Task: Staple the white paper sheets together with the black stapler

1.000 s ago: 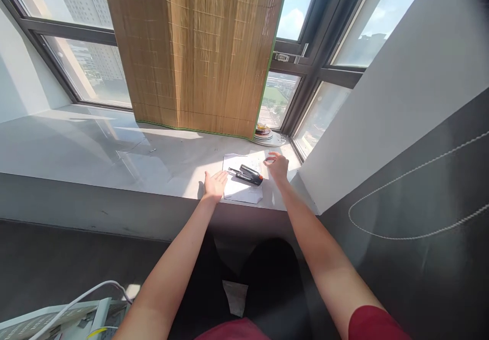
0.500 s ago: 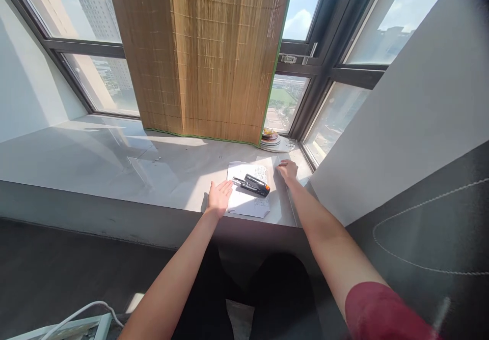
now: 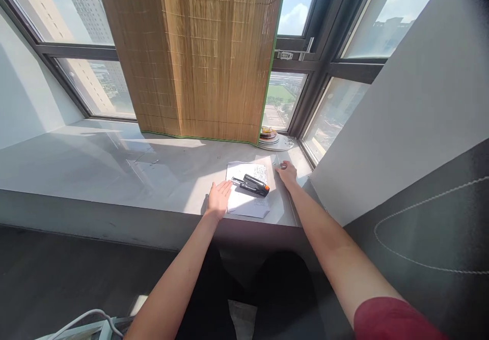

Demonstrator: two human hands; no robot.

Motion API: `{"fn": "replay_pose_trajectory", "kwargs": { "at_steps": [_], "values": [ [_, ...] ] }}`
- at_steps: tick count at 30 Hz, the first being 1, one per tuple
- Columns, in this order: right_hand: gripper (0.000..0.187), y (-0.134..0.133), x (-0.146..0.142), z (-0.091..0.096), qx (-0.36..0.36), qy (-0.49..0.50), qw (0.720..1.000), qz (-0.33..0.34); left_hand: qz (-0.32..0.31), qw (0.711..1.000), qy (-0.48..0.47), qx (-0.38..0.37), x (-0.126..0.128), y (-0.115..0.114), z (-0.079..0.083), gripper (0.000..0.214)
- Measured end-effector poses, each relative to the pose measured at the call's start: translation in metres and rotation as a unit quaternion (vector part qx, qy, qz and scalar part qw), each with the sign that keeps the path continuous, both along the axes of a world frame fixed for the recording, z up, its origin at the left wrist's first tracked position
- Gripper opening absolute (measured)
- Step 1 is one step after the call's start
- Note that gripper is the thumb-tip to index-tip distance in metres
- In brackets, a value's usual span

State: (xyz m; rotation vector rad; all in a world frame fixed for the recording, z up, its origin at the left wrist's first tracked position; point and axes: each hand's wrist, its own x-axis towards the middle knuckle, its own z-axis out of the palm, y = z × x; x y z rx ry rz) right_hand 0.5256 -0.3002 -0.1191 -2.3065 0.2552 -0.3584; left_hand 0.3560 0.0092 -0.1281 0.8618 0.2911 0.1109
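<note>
My left hand (image 3: 219,198) is open, its fingers stretched out together beside the left edge of a small stack of written paper sheets (image 3: 244,206). On the paper lies a black stapler (image 3: 255,186) with an orange end. A thin metal part sticks out from it toward my left fingertips. To the right of the paper, my right hand (image 3: 287,174) is closed in a pinch above the sill. A small dark thing shows at its fingertips, too small to name.
The white window sill (image 3: 171,172) carries all of this. A stack of plates (image 3: 272,139) stands in the back right corner. A bamboo blind (image 3: 206,65) hangs down over the sill's back. Small dark bits (image 3: 154,162) lie further left. A slanted wall (image 3: 374,126) rises at the right.
My right fingers have shifted slightly, with the small dark thing showing a little differently between them. My left hand has turned a bit flatter. The stapler and the paper stay put.
</note>
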Motion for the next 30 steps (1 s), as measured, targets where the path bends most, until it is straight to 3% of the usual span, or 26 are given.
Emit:
{"fn": "replay_pose_trajectory", "kwargs": {
  "at_steps": [3,6,7,8,9,11,12,14,16,19,23,30],
  "values": [
    [0.047,0.008,-0.037,-0.006,-0.135,-0.001,0.990,0.047,0.083,0.995,-0.013,0.053,0.006,-0.008,0.002,0.030],
    [0.040,0.022,-0.080,-0.014,-0.222,-0.014,0.974,0.053,0.162,0.980,-0.007,0.118,0.030,-0.006,0.013,0.022],
    [0.041,0.026,-0.091,-0.015,-0.240,-0.011,0.969,0.050,0.165,0.972,-0.005,0.165,0.042,-0.001,0.019,0.022],
    [0.042,0.029,-0.100,-0.015,-0.256,-0.006,0.966,0.047,0.152,0.951,-0.003,0.270,0.055,0.006,0.025,0.023],
    [0.044,0.031,-0.106,-0.014,-0.267,0.000,0.963,0.045,0.119,0.910,-0.005,0.397,0.069,0.015,0.031,0.024],
    [0.044,0.034,-0.111,-0.010,-0.272,0.007,0.961,0.046,0.061,0.785,-0.001,0.617,0.094,0.033,0.040,0.029],
    [0.043,0.034,-0.111,-0.008,-0.273,0.006,0.961,0.046,0.036,0.722,0.003,0.691,0.105,0.041,0.042,0.035],
    [0.040,0.034,-0.110,-0.005,-0.277,-0.001,0.960,0.042,0.012,0.629,0.037,0.776,0.121,0.052,0.041,0.044],
    [0.037,0.034,-0.107,-0.003,-0.282,-0.005,0.959,0.038,0.014,0.578,0.061,0.814,0.131,0.055,0.035,0.052],
    [0.036,0.034,-0.106,-0.005,-0.283,-0.005,0.958,0.038,-0.009,0.544,0.048,0.838,0.136,0.056,0.026,0.062],
    [0.034,0.034,-0.105,-0.007,-0.280,0.002,0.959,0.038,-0.085,0.523,0.025,0.848,0.136,0.058,0.021,0.063],
    [0.033,0.035,-0.104,-0.004,-0.278,0.004,0.960,0.037,-0.064,0.541,-0.023,0.838,0.116,0.051,0.024,0.055]
  ]
}}
